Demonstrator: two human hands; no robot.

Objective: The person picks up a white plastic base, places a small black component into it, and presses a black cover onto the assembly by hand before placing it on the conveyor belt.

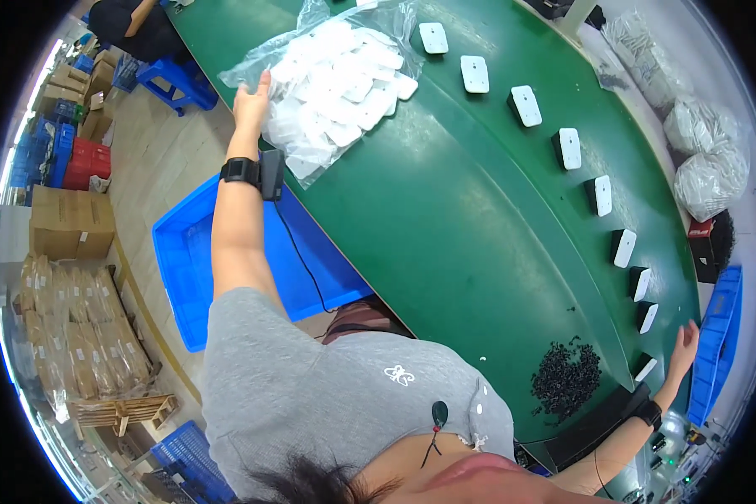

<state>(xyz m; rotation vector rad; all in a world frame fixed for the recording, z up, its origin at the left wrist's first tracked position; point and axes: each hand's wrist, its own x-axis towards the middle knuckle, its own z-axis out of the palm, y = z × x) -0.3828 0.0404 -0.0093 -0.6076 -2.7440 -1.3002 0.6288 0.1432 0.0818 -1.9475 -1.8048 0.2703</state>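
Observation:
At the far left of the green table (479, 277), my left hand (249, 107) is at the edge of a clear plastic bag (244, 71) with many white plastic covers (336, 84) piled on it. Its fingers look spread, and I see nothing held. My right hand (685, 344) reaches out near the table's right edge, fingers apart, with nothing in it. Closest to that hand is the nearest of several black boxes with white tops (644, 368), which stand in a curved row toward the far side. Both wrists wear black straps.
A heap of small black parts (567, 378) lies at the near right of the table. Below the left arm is a large blue bin (185, 252); another blue bin (718, 344) is beyond the right edge. Clear bags (710, 160) line the far right. A co-worker's arm (140, 17) shows at upper left.

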